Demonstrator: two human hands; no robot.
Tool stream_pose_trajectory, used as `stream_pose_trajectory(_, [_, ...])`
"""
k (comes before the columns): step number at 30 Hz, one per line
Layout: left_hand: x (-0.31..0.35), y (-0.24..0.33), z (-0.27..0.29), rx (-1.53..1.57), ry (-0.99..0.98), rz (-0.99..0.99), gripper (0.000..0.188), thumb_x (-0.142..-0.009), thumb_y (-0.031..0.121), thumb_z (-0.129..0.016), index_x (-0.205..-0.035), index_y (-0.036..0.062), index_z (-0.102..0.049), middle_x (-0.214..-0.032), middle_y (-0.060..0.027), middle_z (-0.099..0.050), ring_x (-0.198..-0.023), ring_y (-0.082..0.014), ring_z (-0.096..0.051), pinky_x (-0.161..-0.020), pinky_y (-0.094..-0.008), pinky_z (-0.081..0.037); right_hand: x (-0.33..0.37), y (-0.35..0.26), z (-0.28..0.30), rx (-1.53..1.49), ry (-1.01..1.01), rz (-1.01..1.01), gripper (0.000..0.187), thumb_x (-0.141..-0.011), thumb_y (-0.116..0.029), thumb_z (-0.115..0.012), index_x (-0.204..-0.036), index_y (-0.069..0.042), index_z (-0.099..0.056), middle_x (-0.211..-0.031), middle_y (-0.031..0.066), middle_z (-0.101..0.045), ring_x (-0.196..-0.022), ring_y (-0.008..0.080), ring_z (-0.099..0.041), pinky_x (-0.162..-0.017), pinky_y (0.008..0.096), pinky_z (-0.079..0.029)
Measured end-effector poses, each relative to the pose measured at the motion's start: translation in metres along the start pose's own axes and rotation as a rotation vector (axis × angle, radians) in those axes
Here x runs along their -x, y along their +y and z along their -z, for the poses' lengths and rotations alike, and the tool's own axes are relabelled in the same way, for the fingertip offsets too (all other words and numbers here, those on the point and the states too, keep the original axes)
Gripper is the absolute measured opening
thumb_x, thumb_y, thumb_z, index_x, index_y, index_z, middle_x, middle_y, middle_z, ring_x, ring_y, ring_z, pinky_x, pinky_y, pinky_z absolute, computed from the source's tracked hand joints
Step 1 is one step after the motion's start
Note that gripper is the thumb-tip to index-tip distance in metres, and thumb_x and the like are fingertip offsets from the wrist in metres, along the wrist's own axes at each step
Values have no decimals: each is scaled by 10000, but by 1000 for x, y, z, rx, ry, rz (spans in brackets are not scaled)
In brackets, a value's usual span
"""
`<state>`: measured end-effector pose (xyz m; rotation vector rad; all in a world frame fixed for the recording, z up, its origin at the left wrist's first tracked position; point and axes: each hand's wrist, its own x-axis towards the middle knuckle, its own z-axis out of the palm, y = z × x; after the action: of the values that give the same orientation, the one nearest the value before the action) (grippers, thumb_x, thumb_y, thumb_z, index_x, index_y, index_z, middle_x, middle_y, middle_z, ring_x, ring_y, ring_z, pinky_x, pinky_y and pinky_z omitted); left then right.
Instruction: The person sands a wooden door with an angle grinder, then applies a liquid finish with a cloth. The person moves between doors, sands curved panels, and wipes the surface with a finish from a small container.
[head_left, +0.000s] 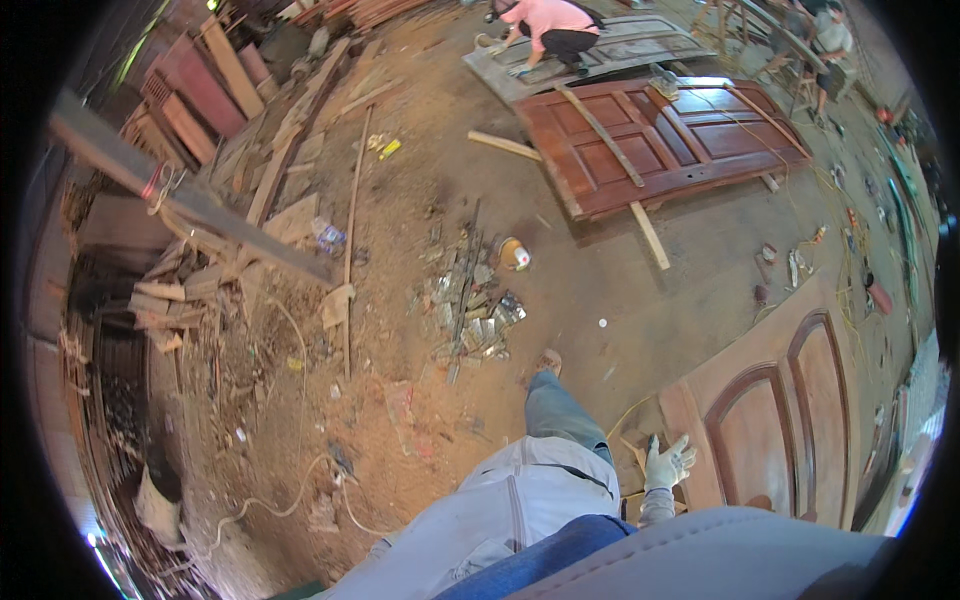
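Note:
My right hand point(668, 464), in a pale work glove, hangs beside my hip with its fingers apart and nothing in it. Close to its fingers is the left edge of a bare-wood door point(702, 420) with arched raised panels; I cannot tell whether they touch. My left hand does not show. Ahead of my body, my leg in blue trousers point(565, 410) reaches forward over the dirt floor.
A glossy red-brown door point(640, 140) lies on wooden battens ahead. A person in pink point(560, 18) crouches over a greyish door point(620, 48) behind it. Metal scraps point(490, 325) and a round container point(514, 253) lie ahead. A beam point(200, 200) slants across the left; cords trail about.

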<state>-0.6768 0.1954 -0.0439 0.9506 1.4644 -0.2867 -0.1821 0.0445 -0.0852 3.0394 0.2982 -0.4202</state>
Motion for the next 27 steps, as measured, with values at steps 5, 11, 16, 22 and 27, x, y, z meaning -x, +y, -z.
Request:
stream_pose_trajectory(5, [-32,92,37,-79,-53,-11,404,-938,381,-679,-1116,18,-697,-962,-87,-732,-895,-176,-675,-801,-351,-542,-75,-77,31,-267,46,4,848,-871,-585,-639,-1499,-87,-362,-1446,295,-391,-1331,447,-406,-1038,615,-372])
stream_pose_trajectory(11, [-59,193,77,-183,-154,1,409,-936,379,-687,-1124,16,-694,-968,-79,-729,-892,-171,-669,-801,-348,-540,-116,-149,68,-151,-160,-195,897,-862,-589,-639,-1545,-127,-287,-1510,333,-309,-1360,526,-354,-1061,659,-342])
stream_pose_trajectory(16, [-107,302,102,-279,-324,11,414,-934,378,-694,-1130,13,-691,-973,-72,-727,-890,-166,-663,-802,-345,-538,-115,-141,39,-37,-155,-224,962,-795,-578,-703,-1551,-153,-288,-1559,334,-206,-1391,566,-270,-1087,662,-304])
stream_pose_trajectory(22, [-189,462,121,-370,-545,-68,420,-931,376,-702,-1138,11,-687,-979,-64,-724,-887,-161,-657,-802,-342,-536,-119,-165,61,-60,-235,-323,1049,-708,-578,-777,-1542,-158,-300,-1580,326,-169,-1405,567,-235,-1111,648,-282])
stream_pose_trajectory(27, [-284,636,95,-527,-262,-426,475,-925,408,-711,-1177,8,-669,-1030,-56,-715,-891,-171,-648,-812,-349,-533,-139,-167,60,-110,-425,-577,1092,-701,-771,-680,-1546,-173,-333,-1591,368,-58,-1448,579,-133,-1130,664,-241])
